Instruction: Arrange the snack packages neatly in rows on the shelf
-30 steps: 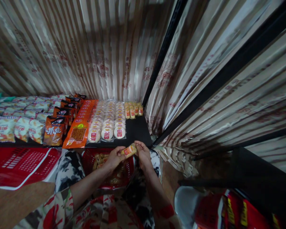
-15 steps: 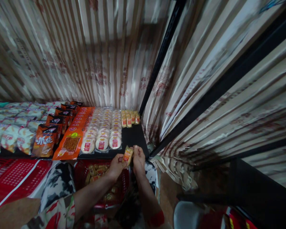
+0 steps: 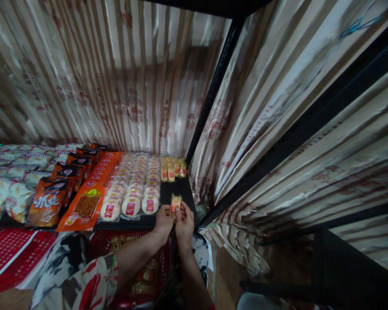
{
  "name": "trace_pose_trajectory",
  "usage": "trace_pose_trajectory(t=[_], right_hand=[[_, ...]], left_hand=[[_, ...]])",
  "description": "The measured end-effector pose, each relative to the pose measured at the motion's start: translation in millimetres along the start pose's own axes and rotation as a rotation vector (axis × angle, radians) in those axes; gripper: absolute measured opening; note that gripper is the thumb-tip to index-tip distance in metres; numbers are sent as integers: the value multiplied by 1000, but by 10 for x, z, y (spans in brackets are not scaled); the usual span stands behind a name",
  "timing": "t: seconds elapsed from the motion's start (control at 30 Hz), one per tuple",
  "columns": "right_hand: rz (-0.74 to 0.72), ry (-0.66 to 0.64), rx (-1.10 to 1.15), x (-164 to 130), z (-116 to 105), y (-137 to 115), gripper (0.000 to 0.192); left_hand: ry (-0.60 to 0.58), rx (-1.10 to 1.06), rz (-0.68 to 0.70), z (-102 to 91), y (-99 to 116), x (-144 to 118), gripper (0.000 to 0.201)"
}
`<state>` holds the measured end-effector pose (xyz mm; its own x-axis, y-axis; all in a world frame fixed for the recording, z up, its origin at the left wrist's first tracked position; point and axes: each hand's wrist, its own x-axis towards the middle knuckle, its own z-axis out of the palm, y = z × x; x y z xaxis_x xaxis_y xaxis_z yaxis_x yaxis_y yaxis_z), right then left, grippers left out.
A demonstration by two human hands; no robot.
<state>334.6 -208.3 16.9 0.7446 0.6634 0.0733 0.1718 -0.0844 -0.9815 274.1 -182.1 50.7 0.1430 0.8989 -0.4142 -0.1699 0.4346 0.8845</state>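
Note:
My left hand [image 3: 163, 223] and my right hand [image 3: 184, 224] together hold a small yellow snack packet [image 3: 175, 203] upright over the front of the black shelf [image 3: 177, 189]. It hovers just right of the rows of round white cakes with red labels [image 3: 132, 185]. At the back of the shelf stand several similar yellow packets [image 3: 172, 168]. A red basket [image 3: 139, 262] with more packets sits under my arms.
Orange strip-snack bags [image 3: 93, 189], dark orange bags [image 3: 51, 198] and pale bags [image 3: 9, 189] fill the shelf to the left. Striped paper lines the walls. A black upright post [image 3: 210, 99] bounds the shelf on the right. A red lid or tray [image 3: 9, 254] lies lower left.
Both hands moved forward and up with the packet, from above the basket to over the shelf's front edge, turning it upright. The view tilted upward.

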Motion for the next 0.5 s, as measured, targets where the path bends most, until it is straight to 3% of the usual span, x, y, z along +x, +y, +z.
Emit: trace_pose_trajectory(t=[0.27, 0.5], right_hand=[[-3, 29, -210, 288, 41, 49, 46], [26, 52, -172, 486, 130, 111, 32]], left_hand=[[-7, 253, 15, 161, 163, 152, 12], [-48, 392, 9, 261, 225, 348, 25]])
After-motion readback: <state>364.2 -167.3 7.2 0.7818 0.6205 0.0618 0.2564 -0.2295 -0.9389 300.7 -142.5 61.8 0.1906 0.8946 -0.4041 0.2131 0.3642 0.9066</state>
